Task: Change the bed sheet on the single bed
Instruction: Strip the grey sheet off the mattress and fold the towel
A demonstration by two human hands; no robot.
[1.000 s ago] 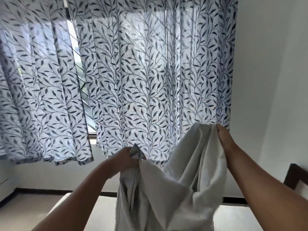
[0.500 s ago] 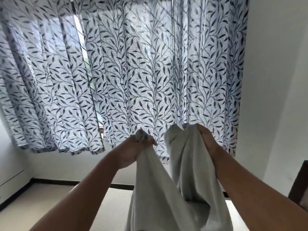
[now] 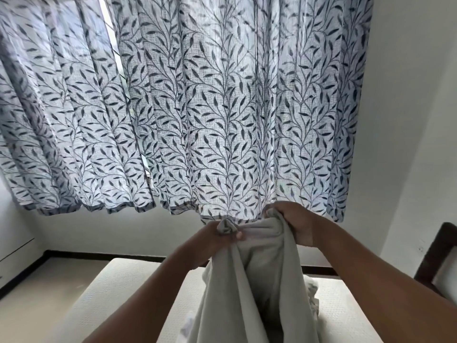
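Note:
A pale grey bed sheet (image 3: 262, 280) hangs bunched in front of me above the bare white mattress (image 3: 118, 293). My left hand (image 3: 217, 241) grips one gathered edge of the sheet, a small tuft of cloth poking out above its fingers. My right hand (image 3: 294, 224) grips the sheet's top edge just to the right, fingers curled over the fabric. The two hands are close together at about chest height. The sheet's lower part falls out of view at the bottom.
Leaf-patterned curtains (image 3: 197, 107) cover the window ahead. A dark wooden headboard (image 3: 437, 263) stands at the right edge against the white wall. A dark skirting (image 3: 99, 254) runs along the far wall; pale floor (image 3: 37, 288) lies left of the mattress.
My hands have come closer together and lower, gathering the sheet's top edge. The view has tilted down, bringing more of the mattress and headboard into sight.

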